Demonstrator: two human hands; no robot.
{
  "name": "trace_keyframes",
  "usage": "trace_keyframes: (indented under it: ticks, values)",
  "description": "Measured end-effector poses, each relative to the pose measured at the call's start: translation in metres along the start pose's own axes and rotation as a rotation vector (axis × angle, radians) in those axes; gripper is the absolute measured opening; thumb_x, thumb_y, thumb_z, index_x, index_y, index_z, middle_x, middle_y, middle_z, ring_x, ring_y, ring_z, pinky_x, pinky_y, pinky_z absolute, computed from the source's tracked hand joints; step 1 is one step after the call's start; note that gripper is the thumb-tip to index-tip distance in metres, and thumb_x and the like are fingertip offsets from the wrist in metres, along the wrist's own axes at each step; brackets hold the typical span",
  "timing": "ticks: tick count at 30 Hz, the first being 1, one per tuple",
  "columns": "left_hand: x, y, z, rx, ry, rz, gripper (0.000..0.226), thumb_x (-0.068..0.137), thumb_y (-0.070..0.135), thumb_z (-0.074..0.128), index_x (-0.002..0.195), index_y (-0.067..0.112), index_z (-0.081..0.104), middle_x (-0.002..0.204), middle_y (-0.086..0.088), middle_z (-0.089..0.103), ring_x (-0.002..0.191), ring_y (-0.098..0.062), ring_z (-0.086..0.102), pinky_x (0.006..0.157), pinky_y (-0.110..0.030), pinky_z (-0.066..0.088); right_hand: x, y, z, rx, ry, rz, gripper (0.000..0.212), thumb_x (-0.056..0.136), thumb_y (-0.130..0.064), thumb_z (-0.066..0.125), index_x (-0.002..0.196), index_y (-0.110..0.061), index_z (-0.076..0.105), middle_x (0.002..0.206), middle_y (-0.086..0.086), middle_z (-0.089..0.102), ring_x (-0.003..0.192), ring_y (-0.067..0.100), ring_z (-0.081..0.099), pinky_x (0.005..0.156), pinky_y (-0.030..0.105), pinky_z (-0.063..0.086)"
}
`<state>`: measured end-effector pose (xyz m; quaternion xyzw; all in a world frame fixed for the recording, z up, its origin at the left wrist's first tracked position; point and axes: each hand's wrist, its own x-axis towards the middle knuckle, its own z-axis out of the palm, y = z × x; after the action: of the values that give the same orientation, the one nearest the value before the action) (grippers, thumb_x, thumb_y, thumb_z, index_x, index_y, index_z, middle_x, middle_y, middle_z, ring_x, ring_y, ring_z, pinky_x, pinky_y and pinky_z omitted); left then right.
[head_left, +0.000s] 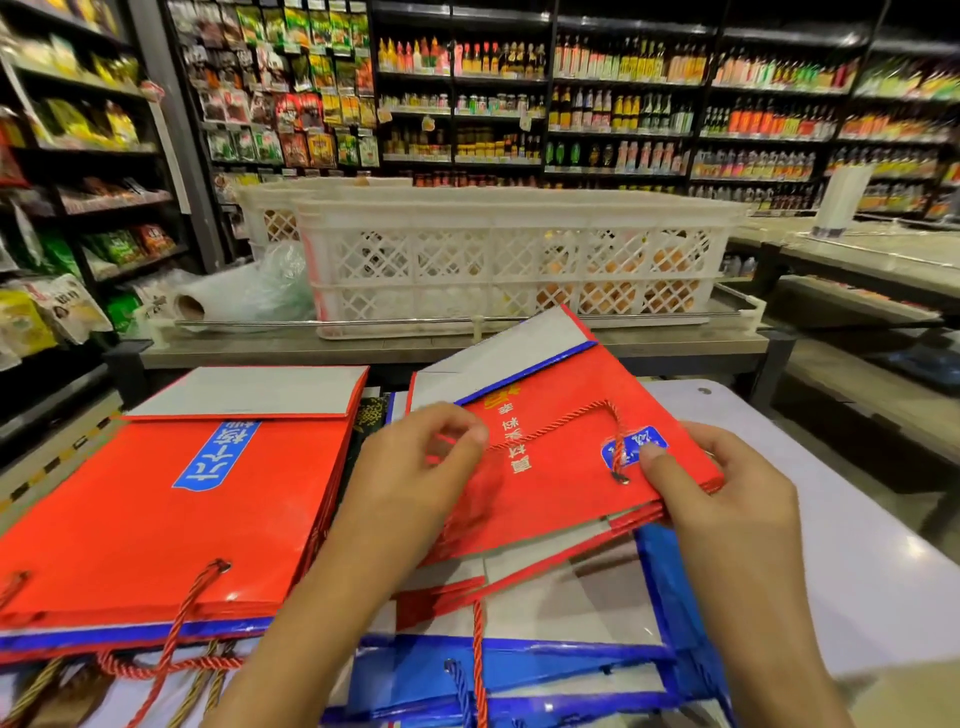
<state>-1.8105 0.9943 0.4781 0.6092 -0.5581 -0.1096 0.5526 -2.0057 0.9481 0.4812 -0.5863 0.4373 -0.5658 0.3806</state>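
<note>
Pinching folded red gift bag (561, 488), left hand (415, 467) and right hand (727, 499), white lettering

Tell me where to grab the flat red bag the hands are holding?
Pinch the red paper bag at its near edge, either side of the rope handle, coming from the near side. It is folded flat and thin, so thumb on top, fingers beneath.
</note>
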Motion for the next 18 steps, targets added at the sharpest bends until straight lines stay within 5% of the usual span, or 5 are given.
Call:
trace_keyframes:
  ticks: [2,5,10,13,18]
  values:
    - [0.025,0.015,0.004,0.055,-0.02,-0.02,0.024,0.082,0.046,0.057,0.074,0.025,0.066,0.067,0.018,0.063,0.064,0.003,0.054,0.067,-0.019,0.042,-0.005,-0.012,0.006,0.036,-0.043,-0.069,0.009,0.086,-0.018,0.067,0.089,-0.027,0.066,0.076,-0.015,0.072,0.069,0.005,0.068,0.059,0.019,0.054]
    - [0.056,0.045,0.011,0.098,-0.105,-0.125,0.054,0.082,0.063,0.052,0.072,0.011,0.062,0.065,0.002,0.057,0.063,-0.022,0.054,0.067,-0.035,0.045,-0.017,-0.029,0.021,0.072,-0.127,-0.168,0.016,0.084,-0.014,0.069,0.082,-0.03,0.067,0.072,-0.011,0.071,0.064,0.008,0.065,0.059,0.021,0.052]
    - [0.08,0.077,0.009,0.359,-0.266,-0.305,0.048,0.076,0.061,0.065,0.072,0.014,0.059,0.071,-0.004,0.061,0.064,-0.022,0.057,0.061,-0.029,0.042,-0.032,-0.04,0.044,0.25,-0.384,-0.2,0.029,0.076,-0.028,0.064,0.103,-0.035,0.067,0.09,-0.013,0.073,0.083,0.005,0.068,0.07,0.015,0.052]
    - [0.082,0.078,-0.005,0.447,-0.189,-0.262,0.032,0.077,0.042,0.069,0.081,0.01,0.068,0.075,-0.008,0.065,0.077,-0.028,0.064,0.068,-0.032,0.049,-0.031,-0.038,0.046,0.373,-0.561,-0.106,0.045,0.078,-0.031,0.061,0.122,-0.028,0.061,0.111,-0.01,0.07,0.101,0.006,0.066,0.077,0.016,0.052]
    - [0.077,0.082,-0.043,0.346,0.044,-0.163,0.034,0.082,0.031,0.064,0.073,-0.001,0.069,0.059,-0.02,0.06,0.054,-0.021,0.05,0.054,-0.029,0.041,-0.029,-0.021,0.047,0.338,-0.582,-0.004,0.038,0.078,-0.044,0.056,0.108,-0.024,0.066,0.107,-0.012,0.071,0.099,0.007,0.067,0.085,0.02,0.052]
